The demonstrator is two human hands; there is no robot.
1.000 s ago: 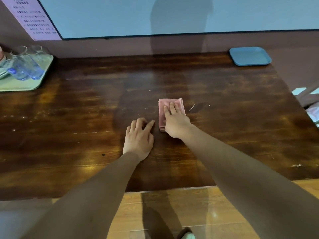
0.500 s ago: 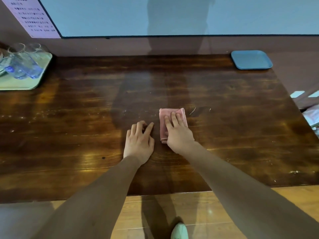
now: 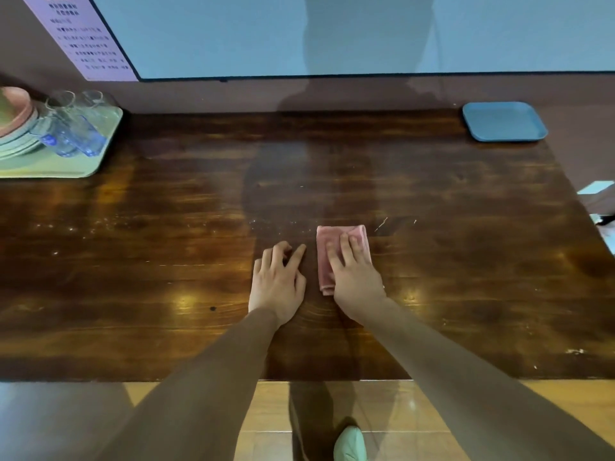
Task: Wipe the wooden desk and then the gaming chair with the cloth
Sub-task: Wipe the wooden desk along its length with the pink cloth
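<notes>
Little is changed since a second ago: the cloth [image 3: 336, 242], pressed flat at frame centre by the straight-fingered right hand [image 3: 357, 282], is drawn slightly down the wooden desk [image 3: 159, 267]; the left hand [image 3: 277, 286] is rested open, empty. Wiping is judged barely begun.

Head view, down onto desk [image 3: 159, 281], close, seemingly wide-angle

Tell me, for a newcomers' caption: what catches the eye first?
The right hand presses flat on a folded pink cloth, the left hand resting on the dark wooden desk beside it. Then the blue tray at the far right corner and the green tray of glasses far left.
</notes>
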